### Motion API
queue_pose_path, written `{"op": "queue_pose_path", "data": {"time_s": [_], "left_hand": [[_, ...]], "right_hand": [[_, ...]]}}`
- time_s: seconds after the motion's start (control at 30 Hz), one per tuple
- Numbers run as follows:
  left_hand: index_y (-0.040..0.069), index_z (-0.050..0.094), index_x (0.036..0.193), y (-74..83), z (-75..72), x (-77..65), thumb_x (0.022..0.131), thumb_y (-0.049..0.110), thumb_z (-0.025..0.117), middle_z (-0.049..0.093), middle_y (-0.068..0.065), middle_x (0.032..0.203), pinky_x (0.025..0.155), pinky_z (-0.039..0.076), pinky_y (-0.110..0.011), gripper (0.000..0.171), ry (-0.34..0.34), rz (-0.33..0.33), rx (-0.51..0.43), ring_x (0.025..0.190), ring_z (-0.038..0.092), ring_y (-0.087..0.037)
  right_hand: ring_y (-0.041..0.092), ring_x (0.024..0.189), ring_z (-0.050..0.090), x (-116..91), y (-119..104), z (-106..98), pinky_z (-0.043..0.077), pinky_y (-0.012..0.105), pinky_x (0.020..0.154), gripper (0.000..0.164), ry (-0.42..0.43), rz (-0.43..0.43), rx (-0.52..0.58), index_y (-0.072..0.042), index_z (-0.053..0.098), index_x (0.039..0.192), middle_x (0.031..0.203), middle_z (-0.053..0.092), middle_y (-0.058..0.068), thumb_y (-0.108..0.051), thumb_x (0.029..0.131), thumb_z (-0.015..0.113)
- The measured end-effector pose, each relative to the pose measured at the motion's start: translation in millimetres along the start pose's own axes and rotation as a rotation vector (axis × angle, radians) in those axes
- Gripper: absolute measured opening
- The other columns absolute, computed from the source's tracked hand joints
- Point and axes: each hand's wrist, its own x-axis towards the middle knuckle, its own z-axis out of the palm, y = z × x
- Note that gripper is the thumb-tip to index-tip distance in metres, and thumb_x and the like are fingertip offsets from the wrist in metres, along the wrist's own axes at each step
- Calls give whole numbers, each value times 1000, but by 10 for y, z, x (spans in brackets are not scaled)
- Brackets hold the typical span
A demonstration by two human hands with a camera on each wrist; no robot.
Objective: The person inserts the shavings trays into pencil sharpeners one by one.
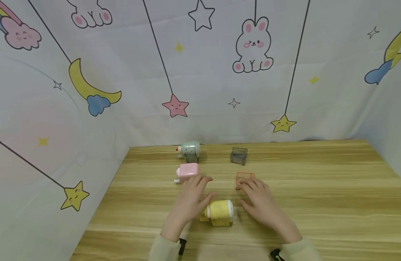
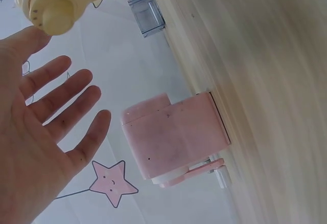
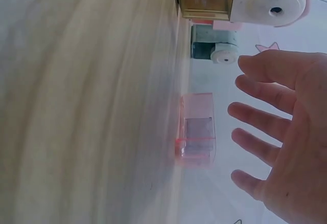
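Note:
A yellow crank pencil sharpener (image 1: 221,214) stands on the table between my two hands. My left hand (image 1: 190,198) hovers at its left, palm facing it, fingers spread and holding nothing; the thumb is close to the crank side. On the other side my right hand (image 1: 260,203) is held with loosely bent, empty fingers. Past my left fingertips stands a pink pencil sharpener (image 2: 176,134) with its crank to the left in the head view. A clear red-tinted shavings drawer (image 3: 197,129) lies beyond my right hand, partly covered by its fingers in the head view.
Behind the pink sharpener is a green pencil sharpener (image 1: 190,149) near the table's back edge. A clear grey shavings drawer (image 1: 238,156) sits to its right. A white printed cloth (image 1: 207,79) closes off the back and sides of the wooden table (image 1: 318,188).

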Motion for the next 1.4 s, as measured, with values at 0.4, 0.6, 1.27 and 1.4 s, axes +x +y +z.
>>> {"op": "queue_pose_path", "data": {"time_s": [0.4,0.6,1.27,1.4], "left_hand": [[10,52,118,-257,-19,56,68,27,76,51,-9,122,83,38,-55,59,136,-12,72,115,38,-24],[12,46,127,-369,-42,55,69,31,75,47,-9,128,87,36,-59,67,67,-52,88,119,35,-27],[16,38,135,-544,53,66,68,33,76,40,-12,137,94,26,-68,79,-28,-154,55,127,25,-32],[17,38,135,-576,72,67,66,32,77,37,-14,139,93,28,-67,81,-30,-163,38,127,23,-34]], "right_hand": [[38,122,27,18,133,-53,23,67,96,51,-19,54,-23,-12,51,121,131,46,17,-26,75,70],[38,123,26,33,155,-69,23,67,96,54,-40,73,-17,-12,50,123,133,44,18,-26,75,70],[40,123,25,45,181,-56,31,70,88,70,-71,132,64,-14,38,135,138,36,21,-26,75,70],[40,123,23,39,185,-47,34,72,82,71,-92,160,104,-14,35,137,139,33,22,-26,76,70]]}}
